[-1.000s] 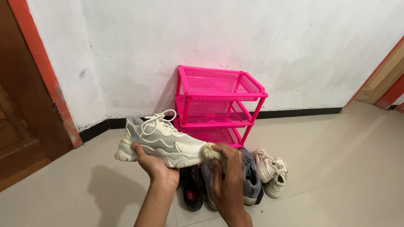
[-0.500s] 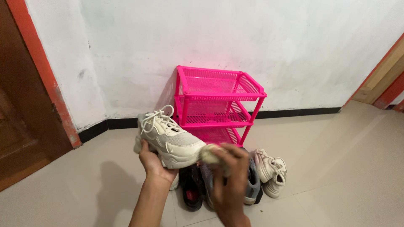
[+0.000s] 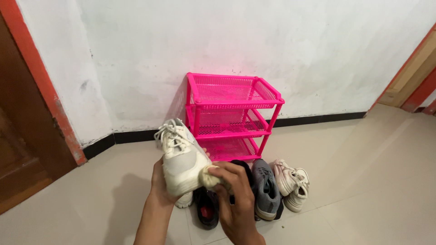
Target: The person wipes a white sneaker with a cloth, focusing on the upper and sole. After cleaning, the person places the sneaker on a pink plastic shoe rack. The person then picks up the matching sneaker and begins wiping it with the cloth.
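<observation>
The left hand point(image 3: 160, 188) is mostly hidden behind the cream mesh lace-up sneaker point(image 3: 180, 159) it holds up from underneath; only its wrist and the edge of the palm show, so how its fingers close cannot be seen. The right hand point(image 3: 234, 199) is curled, fingers pinching a small wad of beige cloth point(image 3: 210, 177) against the sneaker's toe end. The sneaker hangs in the air above the floor, toe toward the camera, laces pointing to the wall.

Below the hands, a black shoe with a red insole point(image 3: 206, 208) is partly covered, and a second cream shoe's tip point(image 3: 185, 199) barely peeks out under the held one. A grey sneaker point(image 3: 265, 188) and a pale pink-white sneaker point(image 3: 291, 181) lie on the beige tiled floor point(image 3: 363, 181), just before the pink plastic three-tier rack point(image 3: 234, 115) that stands against the white wall point(image 3: 272, 41). Open floor stretches right and left; a brown door with a red frame point(image 3: 27, 122) is cut off at the left edge.

A second ago the sneaker lay side-on; now it is turned end-on.
</observation>
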